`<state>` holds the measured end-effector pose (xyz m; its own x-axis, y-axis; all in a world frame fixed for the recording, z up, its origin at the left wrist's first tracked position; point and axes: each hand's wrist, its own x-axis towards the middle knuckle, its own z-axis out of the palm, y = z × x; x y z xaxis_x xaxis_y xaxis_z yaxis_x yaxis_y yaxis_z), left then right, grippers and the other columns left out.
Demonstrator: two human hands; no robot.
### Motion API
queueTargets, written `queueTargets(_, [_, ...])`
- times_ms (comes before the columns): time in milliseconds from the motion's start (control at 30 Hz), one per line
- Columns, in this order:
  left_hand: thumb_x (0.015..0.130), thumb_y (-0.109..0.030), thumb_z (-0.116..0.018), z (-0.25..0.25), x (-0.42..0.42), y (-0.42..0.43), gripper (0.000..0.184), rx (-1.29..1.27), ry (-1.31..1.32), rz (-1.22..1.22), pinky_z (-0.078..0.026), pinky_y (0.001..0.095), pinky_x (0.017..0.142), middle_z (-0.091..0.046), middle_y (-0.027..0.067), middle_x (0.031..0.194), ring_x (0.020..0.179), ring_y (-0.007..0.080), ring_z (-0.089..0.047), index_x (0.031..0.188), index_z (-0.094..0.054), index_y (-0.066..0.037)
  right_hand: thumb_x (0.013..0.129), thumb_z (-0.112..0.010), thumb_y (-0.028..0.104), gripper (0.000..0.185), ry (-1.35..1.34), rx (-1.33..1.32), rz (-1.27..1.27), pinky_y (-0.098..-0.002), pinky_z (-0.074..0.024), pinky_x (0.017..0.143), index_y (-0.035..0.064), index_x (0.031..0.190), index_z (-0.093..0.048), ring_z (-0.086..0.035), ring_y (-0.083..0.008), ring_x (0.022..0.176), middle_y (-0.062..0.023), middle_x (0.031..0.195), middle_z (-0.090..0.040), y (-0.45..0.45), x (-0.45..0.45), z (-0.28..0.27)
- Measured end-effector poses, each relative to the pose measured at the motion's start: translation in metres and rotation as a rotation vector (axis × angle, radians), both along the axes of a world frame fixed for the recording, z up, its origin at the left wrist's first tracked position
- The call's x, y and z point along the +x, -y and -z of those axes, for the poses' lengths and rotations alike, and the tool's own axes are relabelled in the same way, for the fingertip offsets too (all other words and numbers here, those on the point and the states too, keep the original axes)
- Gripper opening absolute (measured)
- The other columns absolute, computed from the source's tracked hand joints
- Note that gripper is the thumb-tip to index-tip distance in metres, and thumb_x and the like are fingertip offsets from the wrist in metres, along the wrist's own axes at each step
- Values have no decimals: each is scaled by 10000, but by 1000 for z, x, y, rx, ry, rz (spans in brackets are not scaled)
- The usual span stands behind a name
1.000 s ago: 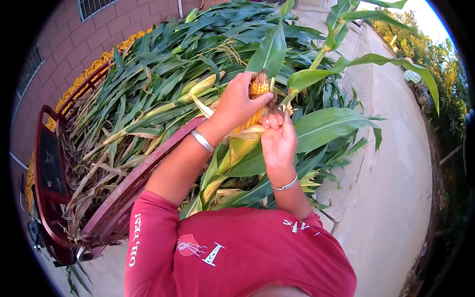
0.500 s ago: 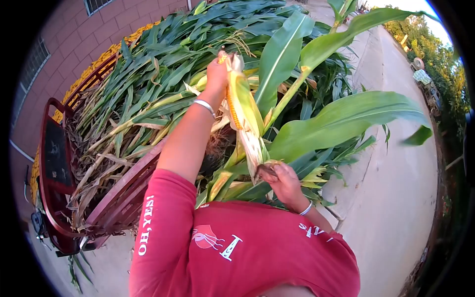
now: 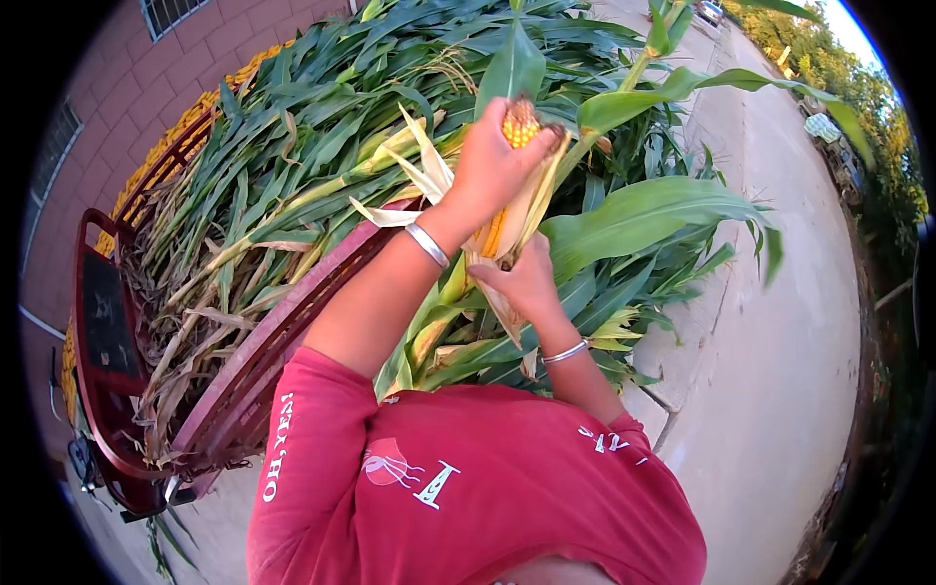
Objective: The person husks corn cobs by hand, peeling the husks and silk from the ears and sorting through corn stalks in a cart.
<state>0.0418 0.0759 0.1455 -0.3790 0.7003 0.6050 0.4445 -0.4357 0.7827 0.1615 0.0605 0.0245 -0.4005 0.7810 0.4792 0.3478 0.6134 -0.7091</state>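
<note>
A corn ear (image 3: 493, 232) with bare yellow kernels stands out of its partly peeled husk (image 3: 539, 190). Near the ear's tip, my left hand (image 3: 490, 161) is wrapped round it, with kernels and brown silk showing above the fingers. Lower down, my right hand (image 3: 522, 280) is closed on the husk by the ear's base. Pale peeled husk strips (image 3: 421, 171) spread out left of my left wrist. The ear is among green stalks, and a broad leaf (image 3: 648, 219) reaches out to the right of my right hand.
A red metal cart (image 3: 268, 336) on the left carries a large heap of corn stalks (image 3: 331, 146). Yellow corn cobs (image 3: 185, 122) lie behind it along a brick wall (image 3: 122, 107). Concrete pavement (image 3: 780, 322) runs along the right side.
My right hand went down pulling brown silk or husk, then came back up to the husk at the ear's base. My left hand stays at the tip. More husk now hangs open.
</note>
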Motion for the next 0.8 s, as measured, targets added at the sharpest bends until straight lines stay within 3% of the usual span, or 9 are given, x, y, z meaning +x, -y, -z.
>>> queueTargets(100, [795, -211, -736, -2, 15, 15, 377, -16, -86, 31, -493, 310, 689, -629, 119, 842, 730, 180, -587, 1014, -525, 13, 579, -846, 361, 625, 221, -18, 0, -428, -429, 902, 6, 1042, -623, -497, -378, 1126, -213, 1120, -585, -14, -14, 15])
queueTargets(233, [774, -177, -758, 0, 29, 19, 431, 36, -105, 51, -497, 322, 701, -623, 128, 862, 741, 192, -593, 1055, -491, 13, 562, -831, 429, 641, 12, -149, -58, -453, -392, 912, 73, 1057, -635, -533, -348, 1063, -135, 1104, -623, -27, -33, 10])
queueTargets(300, [774, -168, -756, 0, 28, 16, 432, 20, -232, 34, -500, 324, 707, -630, 132, 881, 760, 198, -611, 1066, -492, 9, 573, -817, 417, 662, -399, -76, -30, -456, -373, 929, 68, 1098, -616, -546, -341, 1075, -154, 1154, -613, -20, -48, 17])
queueTargets(333, [777, -178, -752, -3, 27, 17, 430, 2, -253, 18, -501, 325, 717, -634, 135, 879, 778, 204, -620, 1065, -492, 7, 695, -779, 344, 601, -421, 32, -46, -408, -430, 894, 31, 1160, -565, -564, -290, 1113, -141, 1138, -629, -24, -50, 25])
queueTargets(433, [786, -215, -740, -1, 20, 13, 429, -34, -134, 69, -499, 325, 718, -634, 137, 874, 768, 210, -614, 1062, -496, 6, 671, -802, 297, 634, -162, -100, -60, -414, -406, 914, 26, 1182, -542, -516, -299, 1161, -177, 1269, -539, -24, -40, 43])
queueTargets(467, [786, -215, -740, -2, 18, 13, 429, -32, -134, 68, -499, 325, 718, -634, 137, 874, 768, 210, -614, 1062, -496, 6, 628, -826, 270, 651, -90, 49, 36, -421, -411, 892, 3, 1153, -548, -528, -331, 1066, -203, 1207, -538, -21, -38, 45])
queueTargets(567, [804, -252, -719, 1, 14, 11, 422, -153, -167, 65, -496, 323, 722, -640, 116, 862, 767, 184, -602, 1072, -518, 5, 559, -824, 225, 647, -238, -60, 69, -451, -375, 934, -29, 1092, -558, -441, -387, 1045, -193, 1053, -548, -7, -29, 33])
queueTargets(700, [834, -288, -676, 37, 3, -17, 340, -131, 221, 191, -493, 299, 673, -664, 77, 811, 724, 150, -621, 986, -598, 7, 546, -808, 206, 620, -66, 4, 117, -450, -391, 917, -39, 1060, -561, -445, -395, 1014, -207, 1030, -539, -1, -12, 41])
queueTargets(800, [844, -361, -629, 38, 2, -33, 399, -359, 371, 267, -496, 312, 679, -670, 94, 822, 728, 164, -633, 989, -633, 11, 556, -785, 214, 500, -39, 132, 203, -450, -406, 832, 11, 988, -632, -467, -367, 929, -187, 940, -578, 2, -4, 49])
